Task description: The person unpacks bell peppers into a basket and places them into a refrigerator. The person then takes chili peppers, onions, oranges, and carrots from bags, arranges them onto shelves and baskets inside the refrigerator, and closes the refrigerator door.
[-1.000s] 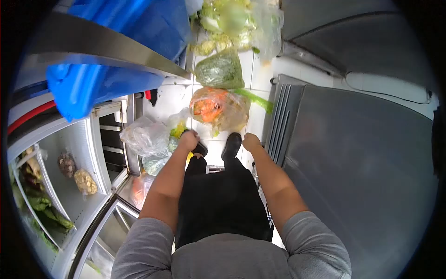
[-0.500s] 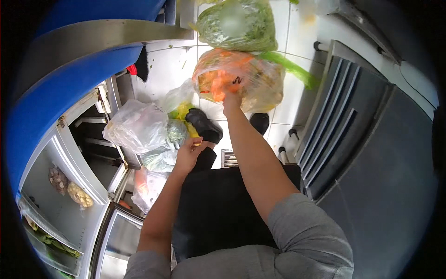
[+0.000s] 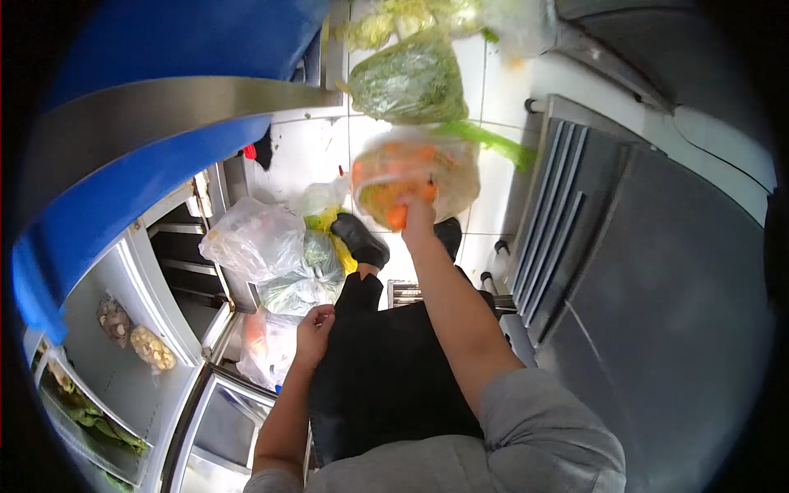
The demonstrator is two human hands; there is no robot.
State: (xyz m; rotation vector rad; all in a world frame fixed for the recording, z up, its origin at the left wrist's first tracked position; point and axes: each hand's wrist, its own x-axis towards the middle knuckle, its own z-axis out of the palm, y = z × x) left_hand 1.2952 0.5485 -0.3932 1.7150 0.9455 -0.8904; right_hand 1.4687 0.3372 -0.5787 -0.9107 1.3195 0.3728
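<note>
A clear plastic bag of carrots (image 3: 385,185) sits on the floor in front of my feet, its outline blurred by motion. My right hand (image 3: 419,218) is closed at the near side of this bag, with orange carrots showing around the fingers. Which part of the bag the fingers grip is partly hidden. Back by my left knee, my left hand (image 3: 315,333) is loosely curled with nothing visible in it. Nearest to it are a clear bag with something pinkish-orange (image 3: 267,345) and a bag of pale green produce (image 3: 300,294).
Beyond the carrots lies a bag of leafy greens (image 3: 411,78), with pale green vegetables (image 3: 403,20) farther off. A white plastic bag (image 3: 255,238) rests at the left beside an open fridge compartment (image 3: 115,304). Dark grey metal panels (image 3: 608,246) stand along the right.
My right hand has drawn the carrot bag slightly towards me. My left hand has pulled back from beside the yellow bag towards my body. The view has tilted a little.
</note>
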